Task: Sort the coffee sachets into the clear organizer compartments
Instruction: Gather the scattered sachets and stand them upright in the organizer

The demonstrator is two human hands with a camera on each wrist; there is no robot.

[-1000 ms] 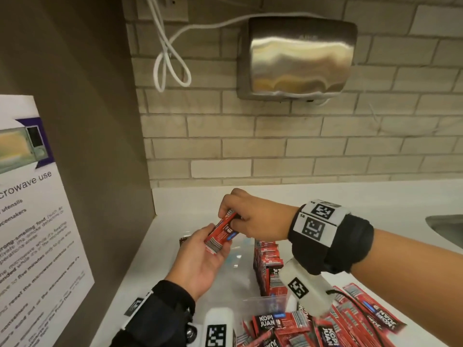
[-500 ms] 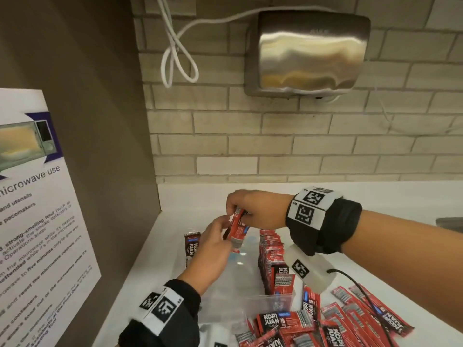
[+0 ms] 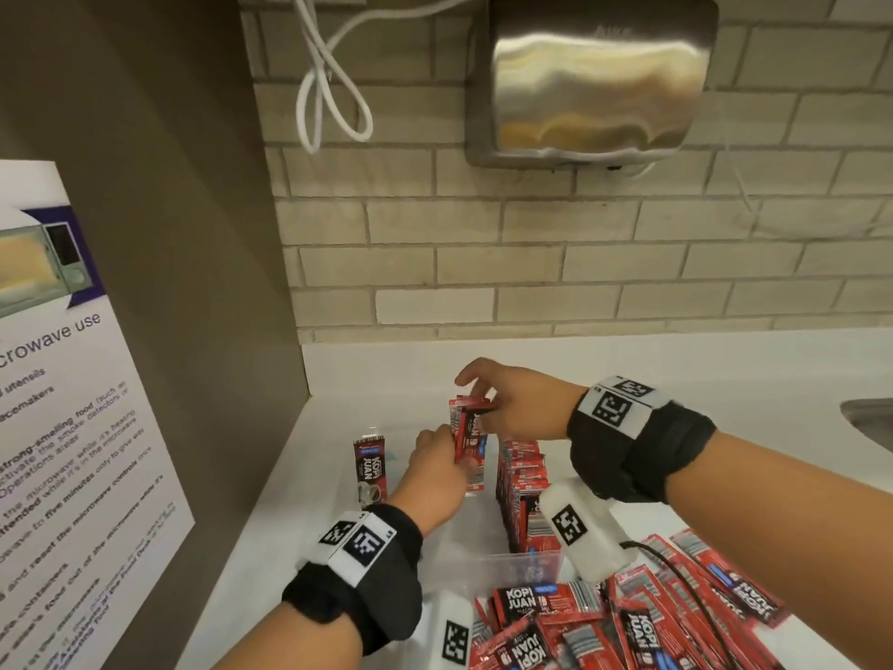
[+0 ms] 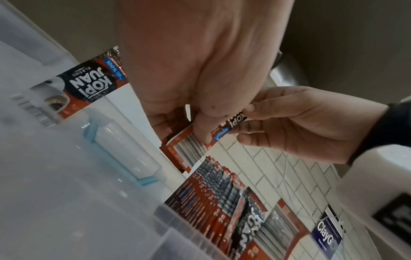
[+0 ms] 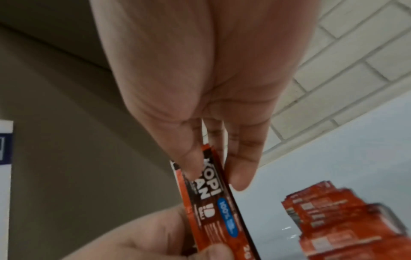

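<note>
Both hands hold a small stack of red Kopi Juan sachets [image 3: 468, 440] upright over the clear organizer [image 3: 524, 563]. My left hand [image 3: 437, 456] pinches the stack's lower part [image 4: 191, 147], and my right hand [image 3: 488, 403] pinches its top edge [image 5: 213, 197]. A row of sachets [image 3: 522, 486] stands packed in the organizer's right compartment. One sachet [image 3: 369, 471] stands upright at the organizer's far left. Loose sachets [image 3: 628, 626] lie heaped on the counter near me, to the right.
A brown cabinet side [image 3: 169, 234] with a microwave notice [image 3: 63, 427] walls off the left. A steel hand dryer [image 3: 599, 74] and a white cord [image 3: 333, 94] hang on the brick wall. A sink edge [image 3: 870, 423] shows at the right.
The stack has turned from tilted to upright and come lower over the organizer. My left hand has shifted from cupping it below to pinching its side.
</note>
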